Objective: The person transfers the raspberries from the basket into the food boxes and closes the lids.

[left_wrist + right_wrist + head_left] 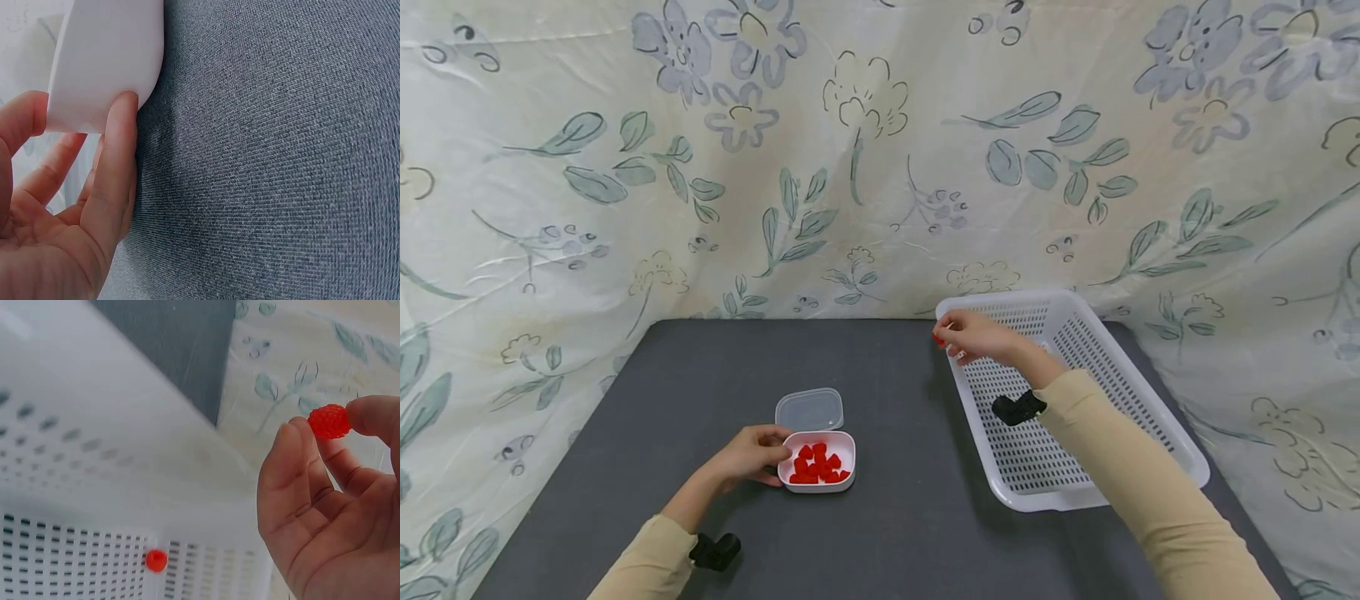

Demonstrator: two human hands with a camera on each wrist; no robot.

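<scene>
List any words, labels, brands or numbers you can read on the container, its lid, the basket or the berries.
None: no text, number or brand shows in any view.
The white container, its clear lid and the white basket look plain.
The red berry pinched in the right hand bears no mark.
The backdrop cloth carries only flower and leaf prints.

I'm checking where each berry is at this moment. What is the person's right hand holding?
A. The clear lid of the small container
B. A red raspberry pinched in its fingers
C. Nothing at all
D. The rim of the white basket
B: the right hand pinches a red raspberry at its fingers, above the white basket, where another red berry already lies.
</scene>
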